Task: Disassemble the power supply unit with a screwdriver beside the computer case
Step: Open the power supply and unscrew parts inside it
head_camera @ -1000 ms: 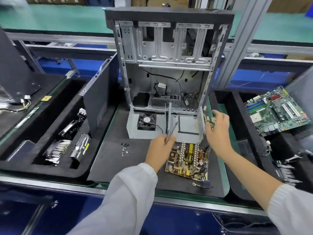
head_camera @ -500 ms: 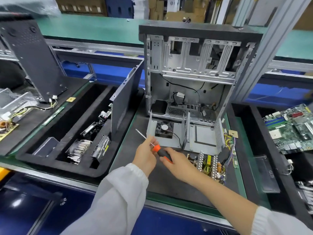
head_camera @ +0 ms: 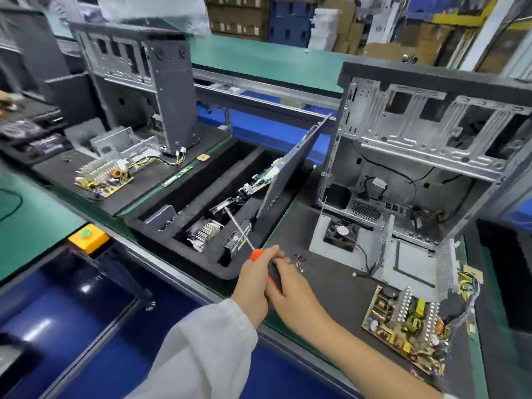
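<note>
At centre frame, a left hand (head_camera: pixel 253 286) and right hand (head_camera: pixel 290 289) both curl their fingers around an orange-and-black screwdriver (head_camera: pixel 260 259), shaft pointing up-left. The stripped power supply board (head_camera: pixel 408 326) lies lower right, its opened metal housing (head_camera: pixel 403 254) just above, before the computer case (head_camera: pixel 417 156). The board looks light, rigid and fragile, best lifted by its edges.

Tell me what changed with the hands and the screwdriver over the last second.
Both hands left the power supply board and met over the mat. The left hand and right hand now grip the screwdriver, its shaft pointing up-left toward the foam tray. The board, fan and loose screws lie where they were.
</note>
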### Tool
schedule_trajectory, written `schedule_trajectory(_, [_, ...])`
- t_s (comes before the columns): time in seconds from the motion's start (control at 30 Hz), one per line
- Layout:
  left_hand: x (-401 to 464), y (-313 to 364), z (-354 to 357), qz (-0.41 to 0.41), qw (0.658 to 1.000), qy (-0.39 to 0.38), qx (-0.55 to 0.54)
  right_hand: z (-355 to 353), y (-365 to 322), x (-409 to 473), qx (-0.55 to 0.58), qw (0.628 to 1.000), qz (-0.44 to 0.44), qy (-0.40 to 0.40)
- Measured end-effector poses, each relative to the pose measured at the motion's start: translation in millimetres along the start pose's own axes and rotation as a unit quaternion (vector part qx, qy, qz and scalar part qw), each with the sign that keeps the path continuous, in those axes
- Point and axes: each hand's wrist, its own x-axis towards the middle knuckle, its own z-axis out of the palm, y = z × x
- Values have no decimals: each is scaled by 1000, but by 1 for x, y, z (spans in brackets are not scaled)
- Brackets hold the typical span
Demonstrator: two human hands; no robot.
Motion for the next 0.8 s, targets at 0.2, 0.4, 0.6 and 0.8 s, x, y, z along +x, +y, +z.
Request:
schedule_trajectory(0.2, [8,70,-69,77,993,54,-79,66,-56,52,39,999,19,-26])
schedule_trajectory(0.4, [34,150,-179,80,994,65,-42,173,-115,121,103,992,71,-26])
schedule_trajectory(0.6, [68,216,-276,61,993,93,-37,262,-164,184,121,987,94,-53])
schedule_trajectory(0.8, [115,273,-353,109,984,136,-45,325,-192,264,87,989,60,-106])
